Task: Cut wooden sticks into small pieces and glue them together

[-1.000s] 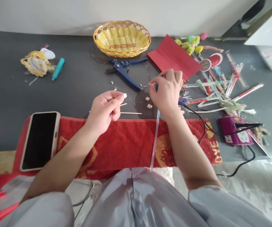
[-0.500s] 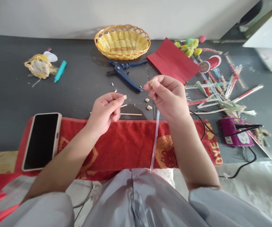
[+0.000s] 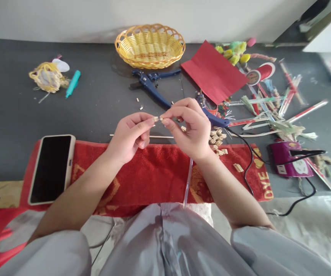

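My left hand [image 3: 129, 134] pinches a small pale wooden bit [image 3: 155, 119] between thumb and forefinger. My right hand [image 3: 190, 126] is closed too, its fingertips pinched and meeting the left hand's bit above the dark table [image 3: 102, 103]. What the right fingertips hold is too small to name. A clear glue stick [image 3: 187, 184] runs from under the right hand down to my lap. A thin wooden stick [image 3: 159, 137] lies on the table beneath both hands. A pile of small wood pieces [image 3: 217, 140] sits just right of the right hand.
A red towel [image 3: 150, 176] lies along the near edge with a phone [image 3: 51, 168] on its left end. A yellow basket [image 3: 150, 46], blue cutters [image 3: 150, 86], red paper [image 3: 214, 73], a blue glue gun [image 3: 215, 120] with black cord, a purple box [image 3: 287, 159] and scattered sticks lie farther back and right.
My right hand came down and left from near the cutters until its fingertips met the left hand's wooden bit. The left hand stayed put.
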Tool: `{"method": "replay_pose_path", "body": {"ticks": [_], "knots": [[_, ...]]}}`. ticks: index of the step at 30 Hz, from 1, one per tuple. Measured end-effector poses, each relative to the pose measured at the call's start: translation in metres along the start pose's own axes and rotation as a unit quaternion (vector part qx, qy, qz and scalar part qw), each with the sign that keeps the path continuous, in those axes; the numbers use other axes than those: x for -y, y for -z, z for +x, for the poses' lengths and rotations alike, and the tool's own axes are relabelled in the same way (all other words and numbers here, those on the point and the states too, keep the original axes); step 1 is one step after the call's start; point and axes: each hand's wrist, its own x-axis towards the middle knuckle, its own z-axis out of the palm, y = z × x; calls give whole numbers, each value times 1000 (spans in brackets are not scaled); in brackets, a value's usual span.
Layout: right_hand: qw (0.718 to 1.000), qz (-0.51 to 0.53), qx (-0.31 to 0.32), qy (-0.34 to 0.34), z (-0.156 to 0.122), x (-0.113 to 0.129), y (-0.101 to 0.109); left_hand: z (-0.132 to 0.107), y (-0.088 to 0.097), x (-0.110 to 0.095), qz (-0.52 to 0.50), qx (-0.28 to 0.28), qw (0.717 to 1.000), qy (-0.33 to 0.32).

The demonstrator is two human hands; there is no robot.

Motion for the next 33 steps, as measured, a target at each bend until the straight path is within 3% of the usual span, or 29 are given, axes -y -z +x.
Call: {"method": "replay_pose_path", "body": {"ticks": [8, 21, 33], "knots": [[996, -44, -41, 64, -4, 1, -6, -1, -2, -1, -7, 24, 999, 34], [999, 35, -19, -20, -5, -2, -7, -1, 2, 1, 39, 17, 999, -2], [999, 49, -4, 1, -6, -4, -7, 0, 4, 2, 54, 31, 998, 1]]}}
